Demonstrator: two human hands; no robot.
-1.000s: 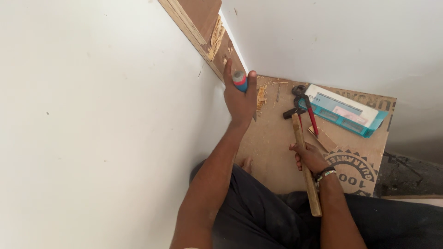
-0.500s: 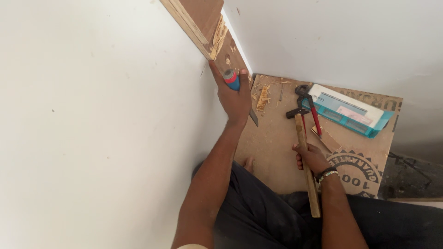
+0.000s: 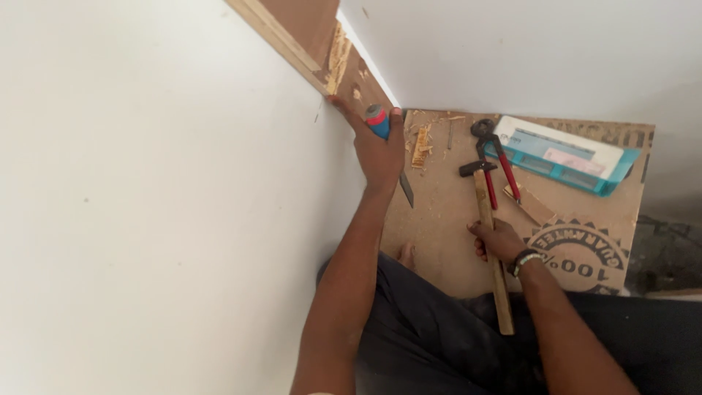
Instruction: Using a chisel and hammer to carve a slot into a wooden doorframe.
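Your left hand (image 3: 376, 150) is closed around a chisel (image 3: 387, 150) with a blue and red handle, its blade pointing down past your fingers, your fingertips touching the wooden skirting (image 3: 322, 44) at the wall corner. Your right hand (image 3: 499, 240) grips the wooden handle of a hammer (image 3: 488, 234) lying on cardboard (image 3: 439, 234), with red-handled pincers (image 3: 497, 157) just beyond its fingers.

You have two hands in view: your left hand (image 3: 378, 150) and your right hand (image 3: 499, 240). You can count one chisel (image 3: 385, 146), one hammer (image 3: 488, 241) and one pair of pincers (image 3: 496, 157). There is one teal box (image 3: 559, 155), one sheet of cardboard (image 3: 446, 234) and one wooden board (image 3: 322, 40) along the wall. One wristband (image 3: 525, 260) sits on your right wrist. The wood splinters (image 3: 420, 143) are too many and too small to count.
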